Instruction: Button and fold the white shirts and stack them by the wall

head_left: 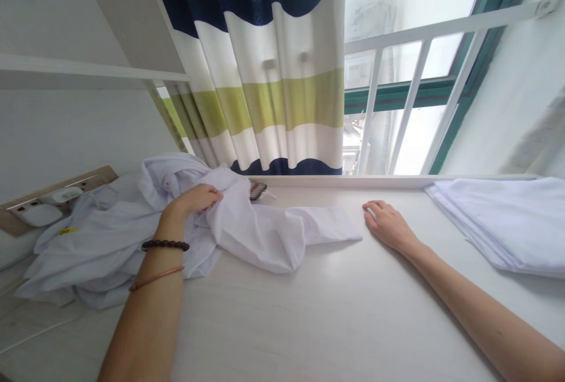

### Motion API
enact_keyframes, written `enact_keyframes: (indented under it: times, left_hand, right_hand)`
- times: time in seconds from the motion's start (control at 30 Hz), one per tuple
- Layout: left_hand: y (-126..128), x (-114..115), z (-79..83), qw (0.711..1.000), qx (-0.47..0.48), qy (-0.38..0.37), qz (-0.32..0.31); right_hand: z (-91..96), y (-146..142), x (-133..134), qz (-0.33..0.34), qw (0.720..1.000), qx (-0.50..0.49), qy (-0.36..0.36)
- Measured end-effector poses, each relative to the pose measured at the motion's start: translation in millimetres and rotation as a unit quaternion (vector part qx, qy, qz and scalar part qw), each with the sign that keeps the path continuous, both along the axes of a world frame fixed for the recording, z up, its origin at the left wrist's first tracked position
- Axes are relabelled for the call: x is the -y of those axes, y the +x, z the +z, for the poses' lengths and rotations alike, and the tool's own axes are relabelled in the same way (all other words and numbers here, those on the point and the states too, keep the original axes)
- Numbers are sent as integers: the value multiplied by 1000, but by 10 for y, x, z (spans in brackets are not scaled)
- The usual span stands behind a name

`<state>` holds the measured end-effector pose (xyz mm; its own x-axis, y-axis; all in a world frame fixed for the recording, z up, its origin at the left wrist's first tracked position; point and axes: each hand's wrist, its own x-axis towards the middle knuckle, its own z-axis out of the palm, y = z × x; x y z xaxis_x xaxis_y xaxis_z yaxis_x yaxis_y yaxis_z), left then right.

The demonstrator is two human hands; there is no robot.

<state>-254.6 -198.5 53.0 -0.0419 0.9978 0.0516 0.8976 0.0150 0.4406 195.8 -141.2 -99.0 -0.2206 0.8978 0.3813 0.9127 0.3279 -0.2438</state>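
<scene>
A crumpled white garment [247, 232] lies in a heap on the pale table [318, 311], one sleeve stretched out to the right. My left hand [196, 199] is closed on a fold of this garment near the top of the heap; two bracelets sit on that wrist. My right hand [386, 223] rests flat on the table, fingers stretched out, just right of the sleeve's cuff, apart from it and holding nothing. A small dark patterned thing [258, 189] peeks out behind the garment.
A neat stack of folded white cloth [507, 223] lies at the table's right. A power strip with white plugs [48, 202] sits at the left against the wall. Behind the table hang a striped curtain [273, 76] and a barred window [419, 105].
</scene>
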Motion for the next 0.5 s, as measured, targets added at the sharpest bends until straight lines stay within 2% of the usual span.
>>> enact_keyframes:
  times: [0.07, 0.17, 0.23, 0.33, 0.4, 0.5]
  left_hand:
    - [200, 93, 165, 999, 49, 8, -9]
    - [632, 221, 326, 973, 191, 31, -129]
    - [927, 263, 350, 958, 203, 32, -199]
    - [1212, 244, 311, 961, 102, 3, -259]
    - [1249, 196, 271, 972, 19, 20, -235]
    - [1129, 99, 186, 983, -64, 62, -160]
  right_hand:
    - [1, 2, -2, 2, 1000, 1, 0]
    - [-4, 17, -8, 7, 1000, -12, 0]
    - [-4, 31, -8, 13, 999, -40, -5]
    - [5, 42, 0, 26, 996, -86, -6]
    - [15, 37, 6, 40, 996, -84, -2]
    - [26, 25, 11, 56, 997, -58, 7]
